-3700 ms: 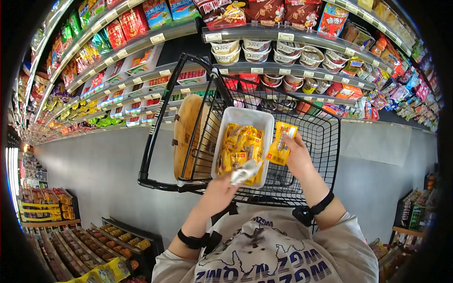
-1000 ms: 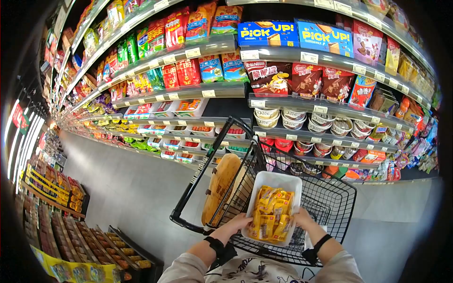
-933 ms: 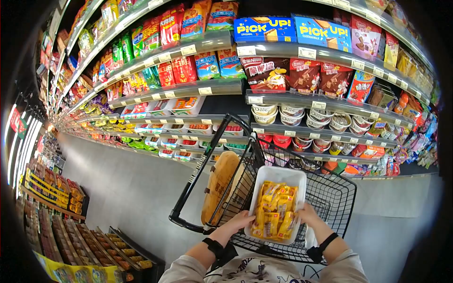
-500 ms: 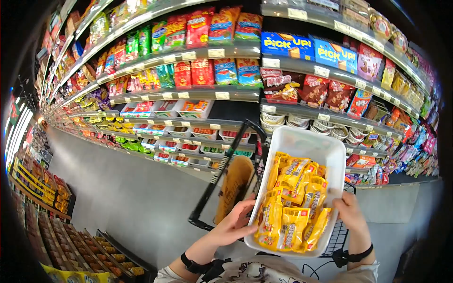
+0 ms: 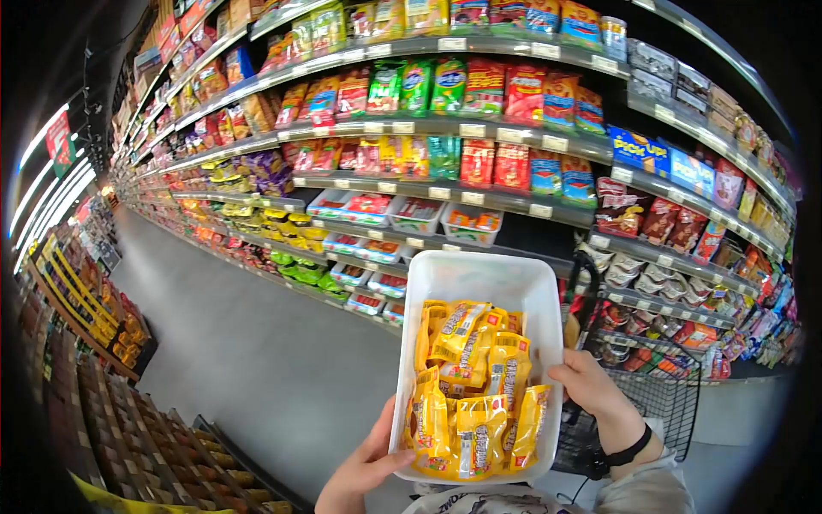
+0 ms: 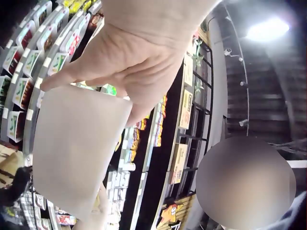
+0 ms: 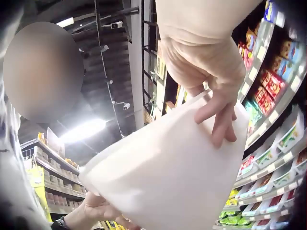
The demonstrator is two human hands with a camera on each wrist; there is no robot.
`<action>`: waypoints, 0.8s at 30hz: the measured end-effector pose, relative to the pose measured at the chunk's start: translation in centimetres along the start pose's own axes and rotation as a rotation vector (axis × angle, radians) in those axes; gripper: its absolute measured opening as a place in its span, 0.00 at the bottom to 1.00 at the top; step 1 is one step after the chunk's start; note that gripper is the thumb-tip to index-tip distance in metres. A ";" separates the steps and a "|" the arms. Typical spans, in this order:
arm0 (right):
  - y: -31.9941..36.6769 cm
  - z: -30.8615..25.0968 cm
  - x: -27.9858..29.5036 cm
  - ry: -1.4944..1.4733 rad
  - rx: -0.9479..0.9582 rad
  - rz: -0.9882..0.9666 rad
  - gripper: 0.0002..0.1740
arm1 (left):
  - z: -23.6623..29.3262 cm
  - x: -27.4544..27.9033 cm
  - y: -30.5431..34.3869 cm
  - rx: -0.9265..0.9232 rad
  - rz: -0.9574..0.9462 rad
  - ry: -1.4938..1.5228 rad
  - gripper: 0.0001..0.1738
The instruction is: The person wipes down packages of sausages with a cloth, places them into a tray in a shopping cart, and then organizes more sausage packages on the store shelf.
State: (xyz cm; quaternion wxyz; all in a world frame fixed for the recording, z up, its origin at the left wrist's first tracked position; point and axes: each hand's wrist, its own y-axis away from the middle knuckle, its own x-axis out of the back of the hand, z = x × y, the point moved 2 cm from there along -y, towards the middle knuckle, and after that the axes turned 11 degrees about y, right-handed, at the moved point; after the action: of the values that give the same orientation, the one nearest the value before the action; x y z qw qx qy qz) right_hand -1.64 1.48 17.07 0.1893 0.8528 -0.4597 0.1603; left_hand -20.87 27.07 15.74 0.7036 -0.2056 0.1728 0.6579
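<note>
A white plastic tub, partly filled with yellow snack packets, is held up in front of the body by both hands. My left hand grips its near left corner, with the thumb over the rim. On the other long side my right hand holds the rim, thumb on top. The right wrist view shows fingers of the right hand curled against the outer wall of the tub. In the left wrist view the left hand spans the end of the tub.
A black wire shopping cart stands behind and right of the tub. Ahead run long shelves of bagged sweets, with similar white tubs on a lower shelf. The grey floor of the aisle stretches left; slanted display racks border it.
A packet held in the right hand and a whitish item in the left are no longer in the hands. Both hands grasped the tub and lifted it out of the cart; the view swung left.
</note>
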 end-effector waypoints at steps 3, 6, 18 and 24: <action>-2.5 -1.5 -5.5 -0.017 0.033 -0.081 0.12 | 0.4 4.4 3.2 0.039 0.161 -0.032 0.47; -4.9 -2.9 -8.8 -0.010 0.025 -0.137 0.15 | -0.5 8.3 5.0 0.104 0.313 0.037 0.47; -17.7 -1.1 -10.7 0.043 -0.050 -0.080 0.14 | 1.0 18.7 -6.3 0.325 0.430 0.133 0.35; -21.6 -1.6 -5.7 0.127 -0.122 0.042 0.14 | 3.1 20.9 -18.3 0.568 0.174 -0.283 0.33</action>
State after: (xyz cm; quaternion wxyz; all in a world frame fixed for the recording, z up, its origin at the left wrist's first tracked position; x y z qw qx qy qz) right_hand 13.48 17.30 12.16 0.2662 0.8179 -0.4735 0.1897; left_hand -1.18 45.60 8.84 0.6910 0.1077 0.2666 0.6632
